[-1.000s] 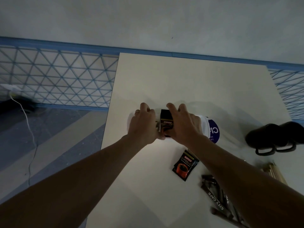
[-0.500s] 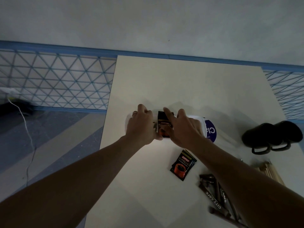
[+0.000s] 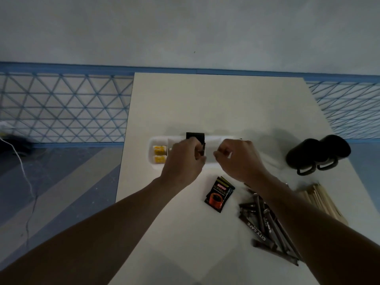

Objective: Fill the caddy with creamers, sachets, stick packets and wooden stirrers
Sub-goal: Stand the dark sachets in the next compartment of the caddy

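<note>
Two creamers (image 3: 159,154) in the caddy's (image 3: 151,144) 9 o'clock end, left hand (image 3: 183,161) pinching sachets (image 3: 195,136) in, right hand (image 3: 240,159) curled, can't tell on what. Stick packets (image 3: 265,221) and stirrers (image 3: 320,200) not in yet.

Both bare forearms reach forward, converging. Left hand (image 3: 183,159): back up, fingers and thumb curled round upright black foil sachets (image 3: 195,137). Right hand (image 3: 239,159): just beside, not touching, fingers curled under; any hold hidden.

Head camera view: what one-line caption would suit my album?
Left hand holds dark sachets upright in the white caddy, yellow creamers alongside, right hand close by.
</note>
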Demonstrator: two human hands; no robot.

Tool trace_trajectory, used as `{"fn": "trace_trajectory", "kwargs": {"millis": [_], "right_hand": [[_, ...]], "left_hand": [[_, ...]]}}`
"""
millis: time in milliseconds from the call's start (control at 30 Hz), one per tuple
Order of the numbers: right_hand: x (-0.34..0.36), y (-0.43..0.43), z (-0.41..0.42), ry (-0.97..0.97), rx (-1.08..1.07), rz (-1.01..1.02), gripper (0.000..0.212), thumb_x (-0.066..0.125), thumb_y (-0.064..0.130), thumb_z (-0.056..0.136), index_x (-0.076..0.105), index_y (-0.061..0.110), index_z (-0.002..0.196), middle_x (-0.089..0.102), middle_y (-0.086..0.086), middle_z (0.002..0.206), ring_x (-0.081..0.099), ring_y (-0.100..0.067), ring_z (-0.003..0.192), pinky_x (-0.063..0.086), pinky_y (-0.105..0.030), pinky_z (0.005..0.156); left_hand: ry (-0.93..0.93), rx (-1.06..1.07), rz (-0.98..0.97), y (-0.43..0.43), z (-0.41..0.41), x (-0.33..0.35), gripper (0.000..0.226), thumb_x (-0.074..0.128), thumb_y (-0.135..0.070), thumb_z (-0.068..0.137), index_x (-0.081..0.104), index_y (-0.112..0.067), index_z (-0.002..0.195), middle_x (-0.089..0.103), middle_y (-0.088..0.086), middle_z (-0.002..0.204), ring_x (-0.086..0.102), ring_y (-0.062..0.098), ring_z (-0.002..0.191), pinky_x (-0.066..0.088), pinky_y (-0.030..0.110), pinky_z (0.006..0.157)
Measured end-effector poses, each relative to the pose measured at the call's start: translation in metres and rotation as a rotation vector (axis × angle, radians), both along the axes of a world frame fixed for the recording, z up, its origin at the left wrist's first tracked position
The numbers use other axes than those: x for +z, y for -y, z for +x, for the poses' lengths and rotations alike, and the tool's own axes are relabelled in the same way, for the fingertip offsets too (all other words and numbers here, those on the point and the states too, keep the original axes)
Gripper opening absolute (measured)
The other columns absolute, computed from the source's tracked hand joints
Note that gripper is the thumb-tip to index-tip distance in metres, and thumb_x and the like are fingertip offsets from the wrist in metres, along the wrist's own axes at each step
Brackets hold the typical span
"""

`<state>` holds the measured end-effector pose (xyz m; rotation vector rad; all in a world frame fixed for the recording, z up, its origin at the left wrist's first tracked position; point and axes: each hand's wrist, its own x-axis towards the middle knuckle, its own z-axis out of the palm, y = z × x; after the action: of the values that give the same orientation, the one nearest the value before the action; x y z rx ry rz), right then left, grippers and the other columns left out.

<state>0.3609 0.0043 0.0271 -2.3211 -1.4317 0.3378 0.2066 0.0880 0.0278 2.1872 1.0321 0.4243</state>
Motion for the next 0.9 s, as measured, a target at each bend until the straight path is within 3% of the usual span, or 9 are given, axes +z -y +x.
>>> {"fn": "trace_trajectory", "kwargs": {"millis": [133,233,400,633,733,800,900], "right_hand": [[-0.005,0.032,-0.001,-0.11,-0.072,-0.142,0.013,0.07,0.034,0.087,0.073,0.024,0.081,0.065,0.013,0.067,0.062,-0.008,0.065,0.046,-0.021,0.06],[-0.018,0.053,-0.004,-0.173,-0.115,-0.193,0.016,0.07,0.032,0.089,0.075,0.018,0.094,0.072,0.007,0.081,0.065,-0.008,0.073,0.043,-0.019,0.061],[-0.041,0.07,-0.014,-0.216,-0.228,-0.285,0.052,0.072,0.037,0.086,0.06,0.013,0.13,0.067,-0.004,0.117,0.061,-0.017,0.1,0.044,-0.027,0.078],[-0.061,0.071,-0.027,-0.181,-0.252,-0.397,0.057,0.072,0.048,0.08,0.054,0.017,0.124,0.047,-0.009,0.126,0.051,-0.019,0.096,0.044,-0.032,0.074],[-0.064,0.072,-0.031,-0.269,-0.277,-0.371,0.058,0.076,0.044,0.078,0.051,0.018,0.124,0.051,-0.005,0.119,0.051,-0.018,0.096,0.042,-0.031,0.07],[-0.066,0.072,-0.032,-0.365,-0.299,-0.338,0.057,0.078,0.041,0.077,0.052,0.019,0.122,0.057,-0.004,0.114,0.057,-0.019,0.096,0.049,-0.033,0.071],[-0.065,0.072,-0.032,-0.451,-0.263,-0.334,0.036,0.076,0.035,0.081,0.06,0.018,0.108,0.066,-0.003,0.095,0.064,-0.02,0.087,0.057,-0.039,0.076]], "left_hand": [[-0.031,-0.084,-0.068,0.031,-0.001,-0.014,0.007,0.07,-0.022,0.087,0.068,-0.015,0.09,0.069,-0.003,0.084,0.06,0.006,0.073,0.043,0.014,0.063],[-0.099,-0.043,-0.147,0.053,-0.004,-0.034,0.012,0.068,-0.025,0.089,0.067,-0.015,0.096,0.07,-0.002,0.091,0.062,0.008,0.077,0.05,0.02,0.069],[-0.251,-0.001,-0.167,0.082,-0.008,-0.063,0.041,0.069,-0.036,0.086,0.054,-0.016,0.118,0.058,0.003,0.109,0.058,0.018,0.095,0.048,0.026,0.077],[-0.249,0.063,-0.229,0.099,-0.006,-0.074,0.045,0.076,-0.035,0.08,0.054,-0.016,0.114,0.054,0.003,0.105,0.057,0.018,0.091,0.05,0.027,0.076],[-0.234,0.083,-0.219,0.102,-0.007,-0.076,0.042,0.075,-0.03,0.081,0.055,-0.018,0.116,0.055,0.003,0.103,0.06,0.021,0.092,0.051,0.03,0.078],[-0.213,0.095,-0.22,0.102,-0.008,-0.077,0.04,0.074,-0.029,0.082,0.056,-0.018,0.116,0.056,0.003,0.102,0.06,0.022,0.091,0.052,0.032,0.078],[-0.2,0.103,-0.232,0.102,-0.009,-0.076,0.037,0.074,-0.03,0.082,0.058,-0.019,0.113,0.055,0.003,0.1,0.06,0.023,0.088,0.052,0.033,0.076]]}}
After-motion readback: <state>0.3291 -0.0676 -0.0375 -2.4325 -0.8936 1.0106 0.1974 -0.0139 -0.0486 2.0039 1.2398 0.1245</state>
